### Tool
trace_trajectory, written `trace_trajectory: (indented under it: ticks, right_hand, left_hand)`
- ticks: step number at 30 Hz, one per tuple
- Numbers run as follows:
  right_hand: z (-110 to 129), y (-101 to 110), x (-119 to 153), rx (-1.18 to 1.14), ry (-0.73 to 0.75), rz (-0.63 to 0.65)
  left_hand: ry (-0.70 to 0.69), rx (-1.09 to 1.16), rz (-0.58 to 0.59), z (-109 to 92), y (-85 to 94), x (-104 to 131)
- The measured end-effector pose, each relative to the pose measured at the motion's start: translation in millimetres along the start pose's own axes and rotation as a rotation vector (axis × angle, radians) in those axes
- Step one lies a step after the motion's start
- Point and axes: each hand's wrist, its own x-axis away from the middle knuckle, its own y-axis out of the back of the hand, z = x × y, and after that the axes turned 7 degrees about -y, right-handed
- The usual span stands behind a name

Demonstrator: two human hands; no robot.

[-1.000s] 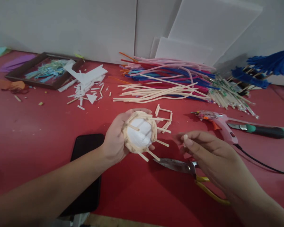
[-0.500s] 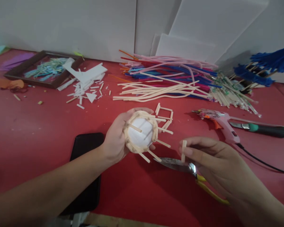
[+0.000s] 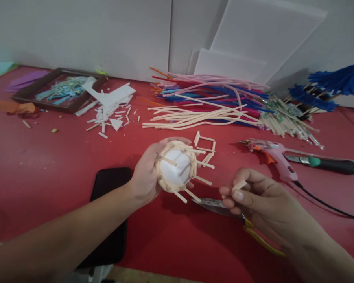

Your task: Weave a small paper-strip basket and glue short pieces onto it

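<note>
In the middle of the view my left hand (image 3: 146, 173) is closed around a small round craft piece (image 3: 176, 169). It has a white disc base, a cream rim and several short cream sticks standing out from it. To the right, my right hand (image 3: 253, 196) pinches a short cream stick piece (image 3: 239, 185) between thumb and fingers, apart from the craft piece. Scissors (image 3: 214, 205) with yellow handles lie on the table beneath the right hand, which partly hides them. Just behind the craft piece lies a small frame of cream sticks (image 3: 205, 138).
A pink glue gun (image 3: 279, 157) with a cord and a green-black utility knife (image 3: 336, 165) lie at right. Coloured pipe cleaners (image 3: 212, 90) and cream ones (image 3: 194, 118) are heaped behind. White scraps (image 3: 109, 106), a brown frame (image 3: 41, 103) and a black phone (image 3: 110, 220) are at left.
My right hand has turned the short stick piece from upright to slanted and shifted slightly right. My left hand and the craft piece have barely moved.
</note>
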Motion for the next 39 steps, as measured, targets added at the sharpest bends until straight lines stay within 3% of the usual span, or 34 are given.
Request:
trace_trajectory:
  ticks: [4, 9, 13, 17, 20, 23, 26, 29, 32, 39]
  right_hand:
    - [-2.3, -0.4, -2.0, -0.005, 0.007, -0.017]
    - [-8.5, 1.9, -7.0, 0.099, 0.139, 0.012]
    - [-8.6, -0.4, -3.4, 0.163, 0.093, -0.076]
    - [-10.1, -0.5, -1.9, 0.305, 0.162, -0.150]
    - [-13.1, 6.7, -9.2, 0.490, 0.329, -0.262]
    - [-13.4, 18.6, -21.3, 0.811, 0.625, -0.320]
    - [-10.0, 30.5, -32.3, 1.147, 0.914, -0.254]
    - [-6.2, 38.5, -39.3, 1.323, 1.116, -0.188]
    - [-5.5, 39.8, -43.3, 1.366, 1.189, -0.123]
    - [-10.6, 32.5, -50.0, 1.484, 1.176, -0.040]
  left_hand:
    - [-0.007, -0.023, -0.002, 0.1, -0.9, 0.5]
    - [-0.050, -0.079, 0.021, 2.0, -1.4, 1.7]
    - [-0.120, -0.138, 0.039, 4.8, -1.6, 2.4]
    - [-0.144, -0.186, 0.058, 7.1, -1.3, 1.8]
    - [-0.166, -0.198, 0.044, 7.4, -0.5, 1.2]
    - [-0.148, -0.176, -0.007, 5.0, -2.1, 0.5]
    - [-0.084, -0.132, -0.108, 0.5, -8.0, -0.7]
    - [-0.050, -0.091, -0.226, -2.6, -14.9, -2.1]
    - [-0.037, -0.071, -0.275, -3.2, -18.0, -2.7]
    - [-0.018, -0.094, -0.207, -2.7, -15.6, -1.7]
